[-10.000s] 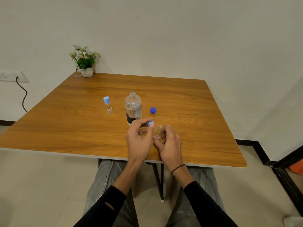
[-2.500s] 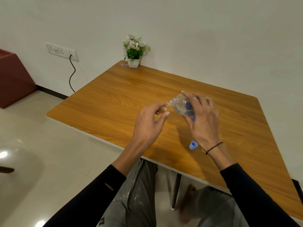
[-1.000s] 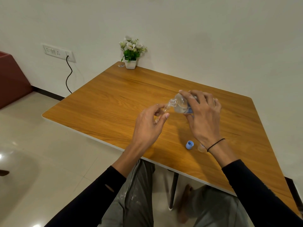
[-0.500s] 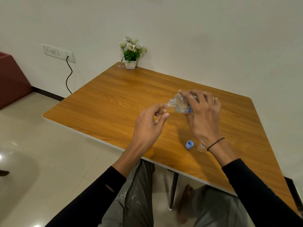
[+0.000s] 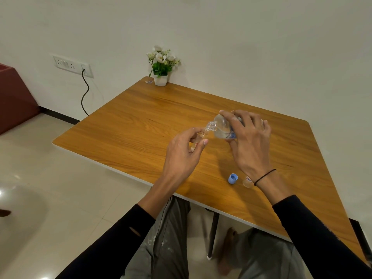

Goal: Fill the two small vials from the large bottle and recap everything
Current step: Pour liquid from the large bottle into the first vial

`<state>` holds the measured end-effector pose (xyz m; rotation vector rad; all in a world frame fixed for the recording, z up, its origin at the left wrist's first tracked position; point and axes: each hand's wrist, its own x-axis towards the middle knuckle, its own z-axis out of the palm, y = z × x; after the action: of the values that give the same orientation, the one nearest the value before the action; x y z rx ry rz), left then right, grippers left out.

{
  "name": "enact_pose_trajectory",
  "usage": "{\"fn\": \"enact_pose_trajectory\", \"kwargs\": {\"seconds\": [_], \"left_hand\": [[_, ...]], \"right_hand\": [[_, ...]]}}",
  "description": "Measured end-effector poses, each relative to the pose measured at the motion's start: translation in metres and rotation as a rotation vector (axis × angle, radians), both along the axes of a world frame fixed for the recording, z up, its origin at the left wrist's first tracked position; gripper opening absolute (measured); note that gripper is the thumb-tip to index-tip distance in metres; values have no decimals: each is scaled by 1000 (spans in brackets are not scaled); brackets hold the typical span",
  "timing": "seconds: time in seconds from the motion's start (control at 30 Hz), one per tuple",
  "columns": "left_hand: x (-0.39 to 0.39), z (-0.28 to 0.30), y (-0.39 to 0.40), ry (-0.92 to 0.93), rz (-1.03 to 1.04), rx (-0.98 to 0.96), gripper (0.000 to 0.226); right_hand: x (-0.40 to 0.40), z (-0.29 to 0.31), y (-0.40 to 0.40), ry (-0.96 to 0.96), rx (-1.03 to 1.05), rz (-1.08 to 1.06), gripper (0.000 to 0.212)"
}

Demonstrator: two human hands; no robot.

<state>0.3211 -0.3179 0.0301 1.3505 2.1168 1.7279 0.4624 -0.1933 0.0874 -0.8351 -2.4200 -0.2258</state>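
Tipping large bottle (image 5: pixel 222 127) in right hand (image 5: pixel 249 146) over wooden table (image 5: pixel 141 125), left hand (image 5: pixel 181 156) pinching vial (image 5: pixel 198 137).

I see the large clear bottle (image 5: pixel 222 127) uncapped and tipped nearly level above the middle of the tabletop, its neck meeting the mouth of a small open vial (image 5: pixel 198 138). The second vial (image 5: pixel 247 181) stands near the front edge, a light-blue cap (image 5: pixel 233 178) just beside it.

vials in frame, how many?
2. One vial is held in the left hand at the bottle mouth; the other vial stands on the table beside the blue cap.
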Motion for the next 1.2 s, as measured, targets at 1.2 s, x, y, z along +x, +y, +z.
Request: {"fn": "enact_pose_trajectory", "kwargs": {"seconds": [1.2], "left_hand": [[1, -1, -1, 7, -13, 0, 33]], "right_hand": [[-1, -3, 0, 2, 8, -10, 80]]}}
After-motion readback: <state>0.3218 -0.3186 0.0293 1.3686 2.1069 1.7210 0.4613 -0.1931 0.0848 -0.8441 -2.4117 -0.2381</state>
